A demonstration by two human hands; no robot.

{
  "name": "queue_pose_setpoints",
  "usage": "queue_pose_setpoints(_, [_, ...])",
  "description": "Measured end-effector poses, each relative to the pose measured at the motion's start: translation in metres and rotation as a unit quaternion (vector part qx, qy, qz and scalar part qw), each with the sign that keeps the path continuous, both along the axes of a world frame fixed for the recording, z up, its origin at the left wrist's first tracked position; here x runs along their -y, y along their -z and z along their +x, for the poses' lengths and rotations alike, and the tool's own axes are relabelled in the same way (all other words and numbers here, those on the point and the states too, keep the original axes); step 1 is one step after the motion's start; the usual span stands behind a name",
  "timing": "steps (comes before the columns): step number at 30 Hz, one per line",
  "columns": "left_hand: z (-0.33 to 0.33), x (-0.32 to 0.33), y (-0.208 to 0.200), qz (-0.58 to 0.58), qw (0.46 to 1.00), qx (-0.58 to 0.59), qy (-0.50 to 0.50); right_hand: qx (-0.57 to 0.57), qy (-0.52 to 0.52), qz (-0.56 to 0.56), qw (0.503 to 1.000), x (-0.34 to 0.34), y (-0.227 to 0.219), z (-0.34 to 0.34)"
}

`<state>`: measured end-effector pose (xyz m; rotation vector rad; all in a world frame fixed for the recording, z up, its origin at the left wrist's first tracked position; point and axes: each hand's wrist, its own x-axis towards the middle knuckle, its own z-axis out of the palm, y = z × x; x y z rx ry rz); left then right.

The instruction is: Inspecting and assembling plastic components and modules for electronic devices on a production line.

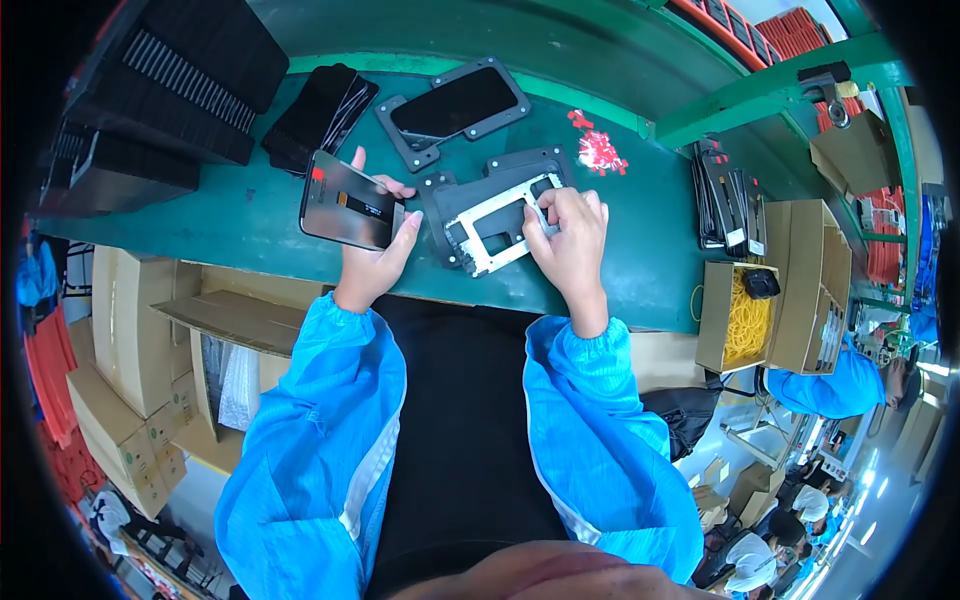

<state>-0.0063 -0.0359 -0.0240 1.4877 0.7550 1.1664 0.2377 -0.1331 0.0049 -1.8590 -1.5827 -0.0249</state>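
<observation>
My left hand (375, 265) holds a phone screen panel (330, 205) tilted up, its fingers round the right edge. The panel has a dark face with a flex cable and a small red tab at its upper left corner. In front of me a silver metal phone frame (466, 236) with rectangular openings lies on a black fixture plate (437, 200). My right hand (577, 240) is over the frame's right side, thumb and fingers pinched together at it. Anything small between those fingertips is hidden.
Behind stands another black fixture (400, 120) bearing a dark screen (465, 105). Stacked panels (320, 115) lie at the left, below black racks (170, 70). Red-and-white tabs (600, 152) are piled at the right, near more panels (725, 195) and a box of yellow bands (742, 325).
</observation>
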Motion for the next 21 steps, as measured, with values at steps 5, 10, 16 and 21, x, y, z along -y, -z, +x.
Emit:
queue_pose_setpoints(5, [-0.001,0.004,0.0,-0.008,1.0,0.009,-0.002,-0.003,-0.005,0.0,1.0,0.001,0.0,-0.001])
queue_pose_setpoints(10, [0.001,0.004,-0.004,0.012,1.0,-0.002,-0.002,-0.001,-0.006,0.012,1.0,0.001,0.0,-0.003])
queue_pose_setpoints(16, [-0.002,0.001,0.001,0.025,0.999,-0.031,-0.009,-0.006,-0.003,0.031,0.999,-0.001,0.004,0.002])
queue_pose_setpoints(21, [-0.002,0.001,0.003,0.016,1.0,-0.008,0.016,-0.008,-0.016,0.036,0.999,0.012,-0.004,0.005])
